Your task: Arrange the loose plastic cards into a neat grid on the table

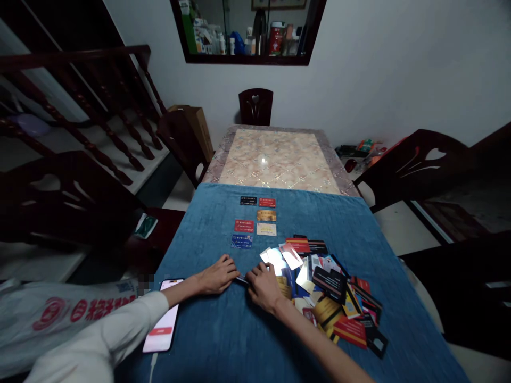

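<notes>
This looks like a home, most likely its dining area. A long table (279, 154) with a marble-patterned top stands near a plain white wall (383, 64), its near part covered by a soft blue cloth (319, 213). Dark wooden dining chairs with cut-out backs stand around it, one chair (255, 107) at the far end. To the left runs a dark wooden railing (75, 57) with turned posts, of the sort found beside house stairs. A dark-framed recess (247, 59) in the wall holds household goods: a flask (260, 34), a red tin (276, 38), small bottles. A carton (202, 127) stands on the floor near the railing.
</notes>
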`<state>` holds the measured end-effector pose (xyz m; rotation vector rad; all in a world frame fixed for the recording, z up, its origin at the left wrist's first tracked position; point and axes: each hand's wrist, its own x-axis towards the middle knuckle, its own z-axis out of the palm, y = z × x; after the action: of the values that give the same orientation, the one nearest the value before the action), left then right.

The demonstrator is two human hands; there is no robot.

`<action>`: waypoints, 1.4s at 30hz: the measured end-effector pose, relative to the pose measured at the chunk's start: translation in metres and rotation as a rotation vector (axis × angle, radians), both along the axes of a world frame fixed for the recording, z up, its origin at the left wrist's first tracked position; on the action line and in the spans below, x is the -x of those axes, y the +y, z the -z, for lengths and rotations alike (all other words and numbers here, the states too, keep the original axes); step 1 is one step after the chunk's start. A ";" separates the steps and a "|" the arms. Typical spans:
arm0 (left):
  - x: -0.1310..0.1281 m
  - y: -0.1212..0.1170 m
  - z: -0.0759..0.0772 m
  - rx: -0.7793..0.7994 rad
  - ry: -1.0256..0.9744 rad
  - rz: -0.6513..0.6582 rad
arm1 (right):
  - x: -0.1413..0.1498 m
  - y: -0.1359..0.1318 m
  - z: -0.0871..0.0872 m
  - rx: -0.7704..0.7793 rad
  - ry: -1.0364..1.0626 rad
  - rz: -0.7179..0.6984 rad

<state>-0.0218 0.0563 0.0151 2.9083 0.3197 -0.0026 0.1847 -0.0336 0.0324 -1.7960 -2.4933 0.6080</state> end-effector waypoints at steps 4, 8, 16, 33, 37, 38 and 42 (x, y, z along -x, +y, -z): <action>-0.002 0.001 0.006 0.072 -0.033 -0.110 | -0.006 0.003 0.003 -0.036 0.000 0.028; -0.006 0.000 0.008 0.160 -0.055 -0.195 | -0.010 0.005 0.005 -0.073 0.009 0.064; -0.009 -0.001 0.011 0.226 -0.062 -0.249 | -0.017 0.004 0.009 -0.082 0.023 0.103; -0.005 -0.004 0.033 0.227 -0.039 -0.340 | -0.016 -0.003 0.027 -0.154 -0.055 0.128; -0.005 -0.007 0.035 0.219 -0.047 -0.350 | -0.014 -0.003 0.028 -0.154 -0.080 0.134; -0.006 -0.007 0.035 0.217 -0.046 -0.351 | -0.014 -0.004 0.029 -0.156 -0.085 0.136; -0.007 -0.010 0.033 0.210 -0.044 -0.365 | -0.011 -0.005 0.030 -0.163 -0.093 0.143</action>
<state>-0.0150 0.0467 -0.0176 2.5991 0.7865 0.0809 0.1954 -0.0389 0.0024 -1.9584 -2.3629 0.3119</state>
